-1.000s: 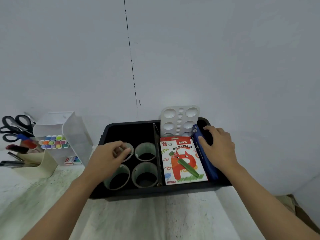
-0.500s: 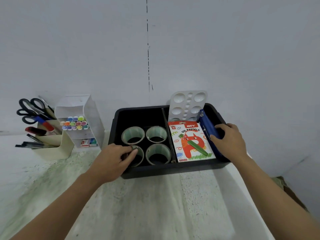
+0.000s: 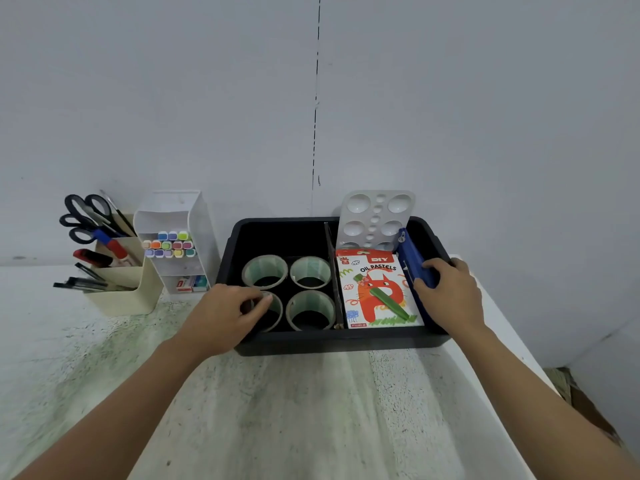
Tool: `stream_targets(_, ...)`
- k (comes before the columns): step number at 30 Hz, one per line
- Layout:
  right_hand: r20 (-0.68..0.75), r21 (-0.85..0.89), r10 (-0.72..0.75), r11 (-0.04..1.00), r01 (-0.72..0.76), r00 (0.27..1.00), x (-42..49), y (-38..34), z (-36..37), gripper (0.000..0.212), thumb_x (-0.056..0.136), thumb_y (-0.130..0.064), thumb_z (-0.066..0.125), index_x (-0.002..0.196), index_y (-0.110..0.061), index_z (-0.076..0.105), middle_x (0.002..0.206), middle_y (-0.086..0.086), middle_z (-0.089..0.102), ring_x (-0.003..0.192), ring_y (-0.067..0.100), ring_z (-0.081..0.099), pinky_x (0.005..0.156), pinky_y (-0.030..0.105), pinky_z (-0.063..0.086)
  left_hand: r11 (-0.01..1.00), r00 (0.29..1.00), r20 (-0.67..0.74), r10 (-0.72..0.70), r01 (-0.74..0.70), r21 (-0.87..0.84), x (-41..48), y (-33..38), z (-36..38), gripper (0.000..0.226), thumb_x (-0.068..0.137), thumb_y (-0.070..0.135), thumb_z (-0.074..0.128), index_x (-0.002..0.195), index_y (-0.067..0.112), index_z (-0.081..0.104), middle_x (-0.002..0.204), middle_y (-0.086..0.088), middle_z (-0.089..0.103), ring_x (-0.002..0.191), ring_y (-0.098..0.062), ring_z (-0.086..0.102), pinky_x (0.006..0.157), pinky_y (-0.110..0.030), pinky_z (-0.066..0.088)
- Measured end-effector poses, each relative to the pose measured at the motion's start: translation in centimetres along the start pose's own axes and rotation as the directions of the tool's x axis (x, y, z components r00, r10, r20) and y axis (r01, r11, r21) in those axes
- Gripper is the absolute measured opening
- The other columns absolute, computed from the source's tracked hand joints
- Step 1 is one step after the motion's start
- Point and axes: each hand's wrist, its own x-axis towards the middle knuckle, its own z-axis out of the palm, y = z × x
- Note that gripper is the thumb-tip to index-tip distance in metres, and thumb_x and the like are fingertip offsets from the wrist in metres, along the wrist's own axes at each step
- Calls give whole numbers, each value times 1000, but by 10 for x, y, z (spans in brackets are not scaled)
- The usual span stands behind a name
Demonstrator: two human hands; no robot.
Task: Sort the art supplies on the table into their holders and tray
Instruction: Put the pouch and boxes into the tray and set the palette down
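A black tray (image 3: 346, 341) stands at the back of the table, split by a divider (image 3: 331, 271). Its left half holds several tape rolls (image 3: 310, 271). My left hand (image 3: 225, 313) covers the near-left roll (image 3: 277, 313) and pinches its rim. The right half holds an oil pastels box (image 3: 377, 292), a white palette (image 3: 375, 220) leaning upright at the back, and a blue zip pouch (image 3: 410, 258) on edge along the right wall. My right hand (image 3: 450, 296) grips the pouch, thumb on its inner side.
A cream holder (image 3: 121, 289) with scissors (image 3: 86, 216) and pens stands at the far left. A white organiser (image 3: 173, 237) with coloured markers is beside it. The wall runs just behind the tray. The table's right edge drops off near my right forearm.
My left hand moved from the back-left tape roll to the near-left one. My right hand slid along the pouch toward me. The view pulled back from the tray.
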Motion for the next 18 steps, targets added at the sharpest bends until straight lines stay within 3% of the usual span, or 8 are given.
stream_targets(4, -16, 4, -28, 1000, 28, 999, 7, -9, -1, 42, 93, -39, 63, 131, -23, 56, 136, 10, 56, 121, 34, 53, 96, 53, 50, 995, 999, -28, -39, 37, -87, 19, 19, -5, 40, 100, 46, 50, 75, 20, 66, 58, 3, 59, 55, -15, 56, 55, -34, 49)
stream_targets(9, -27, 77, -81, 994, 83, 996, 21, -15, 1, 40, 96, -36, 60, 132, -18, 54, 130, 10, 59, 116, 29, 55, 95, 47, 51, 967, 994, -88, -72, 48, -249, 67, 57, 7, 29, 100, 40, 55, 77, 24, 61, 62, 3, 58, 55, -9, 52, 55, -23, 42)
stream_targets(12, -50, 205, -140, 968, 147, 989, 39, -22, 1, 37, 99, -30, 58, 132, -14, 54, 127, 10, 61, 115, 25, 56, 90, 33, 45, 928, 984, -105, -144, 98, -359, 104, 75, 29, 13, 98, 36, 60, 99, 24, 61, 80, 6, 62, 62, -5, 52, 63, -24, 48)
stream_targets(15, -2, 438, -138, 890, 125, 990, 67, -31, 0, 40, 101, -26, 57, 137, -14, 49, 131, 6, 60, 119, 20, 55, 91, 25, 39, 906, 976, -93, -195, 143, -398, 143, 85, 48, 38, 98, 37, 60, 132, 21, 51, 110, 4, 59, 78, -10, 54, 79, -28, 49)
stream_targets(18, 32, 504, -145, 857, 109, 989, 92, -37, 0, 42, 103, -27, 54, 142, -19, 44, 121, 2, 62, 111, 18, 59, 84, 20, 43, 904, 979, -85, -188, 138, -405, 171, 91, 59, 43, 99, 34, 58, 139, 20, 48, 119, 4, 59, 100, -15, 58, 90, -32, 49)
